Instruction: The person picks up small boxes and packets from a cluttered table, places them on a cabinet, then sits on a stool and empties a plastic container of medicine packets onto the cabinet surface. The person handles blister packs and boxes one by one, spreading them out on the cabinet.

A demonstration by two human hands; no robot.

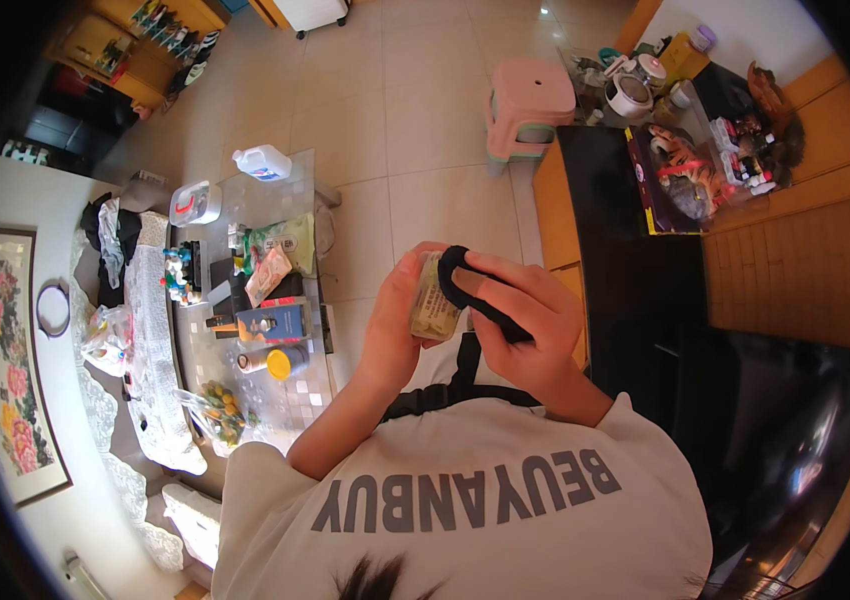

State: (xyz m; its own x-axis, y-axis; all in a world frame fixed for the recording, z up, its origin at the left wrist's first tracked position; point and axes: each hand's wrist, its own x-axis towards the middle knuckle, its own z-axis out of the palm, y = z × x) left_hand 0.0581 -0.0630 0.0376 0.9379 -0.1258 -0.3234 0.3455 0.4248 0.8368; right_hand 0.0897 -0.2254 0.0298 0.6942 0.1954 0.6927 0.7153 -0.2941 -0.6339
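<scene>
In front of my chest, my left hand (392,307) grips a small clear plastic container (432,304) with printed writing on its side and pale, yellowish-green contents. My right hand (534,311) holds a black cloth (498,319) folded over its fingers. The cloth presses against the container's right side and upper edge, covering part of the print. What exactly lies inside the container cannot be made out, and its far side is hidden by my fingers.
To the left, a glass-topped table (252,401) bears a white jug (263,163), a blue box (273,322), a yellow-lidded jar (284,364) and bagged orange fruit (221,409). Pink stools (532,94) stand ahead. At right, a black-topped cabinet (597,210) carries a kettle (629,94) and a dark television (777,420).
</scene>
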